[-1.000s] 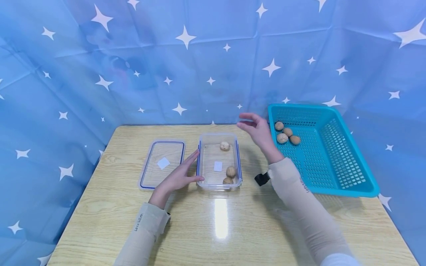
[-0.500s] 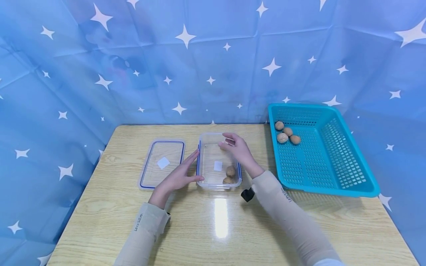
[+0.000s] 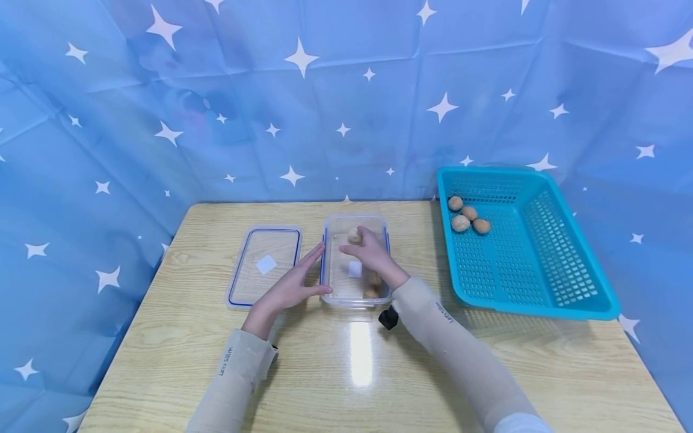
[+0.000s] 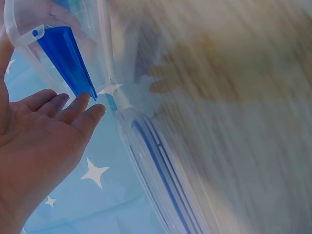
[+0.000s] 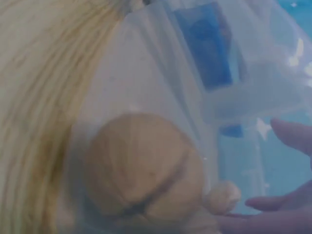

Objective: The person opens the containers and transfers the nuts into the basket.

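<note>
A clear plastic container (image 3: 354,219) with blue clips stands mid-table. My left hand (image 3: 295,281) lies flat against its left side, fingers straight; in the left wrist view its fingertips (image 4: 80,105) touch a blue clip (image 4: 66,56). My right hand (image 3: 361,248) reaches down into the container, fingers spread just short of a walnut (image 3: 354,234) at the far end. In the right wrist view that walnut (image 5: 222,197) sits between thumb and fingers (image 5: 292,134), ungripped. A second walnut (image 5: 141,165) lies close under the wrist.
The container's clear lid (image 3: 265,264) lies flat to the left. A teal basket (image 3: 541,258) at the right holds several walnuts (image 3: 467,218) in its far corner. The wooden table (image 3: 352,373) is bordered by a blue star-patterned cloth.
My right hand has swung left from beside the basket and dropped into the container, toward the far walnut. The left hand has stayed against the container's side.
</note>
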Demonstrator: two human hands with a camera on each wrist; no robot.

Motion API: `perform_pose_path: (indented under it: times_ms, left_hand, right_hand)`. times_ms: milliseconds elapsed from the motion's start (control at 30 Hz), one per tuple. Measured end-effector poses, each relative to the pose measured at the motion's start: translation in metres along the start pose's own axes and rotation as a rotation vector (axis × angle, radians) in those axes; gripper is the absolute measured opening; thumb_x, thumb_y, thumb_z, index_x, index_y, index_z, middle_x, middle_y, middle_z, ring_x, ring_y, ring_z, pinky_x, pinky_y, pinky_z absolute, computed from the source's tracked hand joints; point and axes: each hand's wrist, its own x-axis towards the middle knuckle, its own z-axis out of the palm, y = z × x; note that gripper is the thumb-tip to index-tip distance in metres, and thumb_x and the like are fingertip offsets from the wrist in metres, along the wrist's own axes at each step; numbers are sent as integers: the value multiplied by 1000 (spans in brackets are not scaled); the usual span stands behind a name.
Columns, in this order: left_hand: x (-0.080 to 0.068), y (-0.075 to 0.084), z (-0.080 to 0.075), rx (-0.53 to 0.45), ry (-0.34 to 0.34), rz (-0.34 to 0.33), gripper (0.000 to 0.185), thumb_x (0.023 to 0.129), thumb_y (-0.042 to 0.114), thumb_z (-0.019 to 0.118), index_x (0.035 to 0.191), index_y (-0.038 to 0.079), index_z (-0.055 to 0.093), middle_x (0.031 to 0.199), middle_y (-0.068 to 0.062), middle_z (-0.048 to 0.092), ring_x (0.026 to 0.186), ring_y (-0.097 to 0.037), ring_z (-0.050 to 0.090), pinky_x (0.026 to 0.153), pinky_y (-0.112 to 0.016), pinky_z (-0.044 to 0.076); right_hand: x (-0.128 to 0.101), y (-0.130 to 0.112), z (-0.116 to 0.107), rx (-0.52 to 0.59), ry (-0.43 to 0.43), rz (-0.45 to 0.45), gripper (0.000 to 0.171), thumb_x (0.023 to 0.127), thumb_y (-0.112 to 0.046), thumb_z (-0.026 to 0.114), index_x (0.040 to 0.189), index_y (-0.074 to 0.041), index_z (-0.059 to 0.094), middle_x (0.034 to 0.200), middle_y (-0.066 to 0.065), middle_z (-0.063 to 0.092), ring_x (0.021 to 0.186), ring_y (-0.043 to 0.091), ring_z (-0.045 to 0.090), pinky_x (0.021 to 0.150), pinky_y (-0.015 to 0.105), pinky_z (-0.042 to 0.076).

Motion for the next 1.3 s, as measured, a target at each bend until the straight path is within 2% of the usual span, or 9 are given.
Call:
perform_pose_path:
  times_ms: [300, 467, 567, 767, 1033, 1300]
  left_hand:
    - [-1, 1, -1, 2, -5, -5, 97, 91, 29, 74, 162, 22, 8, 170, -2, 4, 156, -34, 9, 123, -62, 15]
    - [-1, 3, -2, 2, -3, -5, 97, 91, 25, 74, 162, 22, 8, 170, -3, 4, 156, -34, 8, 124, -61, 15]
    - [-1, 2, -1, 2, -3, -5, 97, 91, 25, 74, 162, 22, 8, 170, -4, 4, 156, -34, 8, 124, -61, 15]
    - [0, 1, -1, -9, -7, -8, 97, 91, 24, 74, 162, 21, 8, 170, -3, 4, 156, -33, 6, 124, -60, 14]
    - [0, 2, -1, 6, -1, -13, 97, 90, 28, 75, 162, 22, 10, 170, -2, 5, 156, -33, 8, 124, -60, 15]
    - [0, 0, -1, 4, -1, 0, 97, 90, 28, 75, 162, 22, 10, 170, -2, 5, 156, -33, 8, 124, -60, 15]
  right_hand:
    - [6, 7, 12, -16, -107, -14, 77, 99, -32, 61, 157, -1, 23, 161, 21, 30, 148, 37, 34, 122, 50, 31]
    - [9, 9, 13, 11, -146, -68, 73, 100, -27, 61, 157, -2, 23, 163, 19, 28, 147, 38, 36, 120, 52, 33]
    - [9, 10, 14, 26, -169, -99, 69, 100, -21, 61, 156, -3, 27, 161, 19, 32, 144, 38, 39, 118, 52, 37]
    - [6, 9, 14, 26, -164, -97, 61, 97, -14, 65, 151, -4, 39, 152, 18, 46, 137, 37, 49, 112, 50, 45]
    - [8, 11, 17, -71, -191, -130, 47, 92, -14, 71, 135, -1, 58, 133, 19, 61, 122, 34, 61, 99, 42, 55]
    - [4, 8, 17, -51, -156, -133, 45, 92, -14, 71, 135, -4, 59, 133, 17, 62, 118, 33, 63, 95, 41, 57]
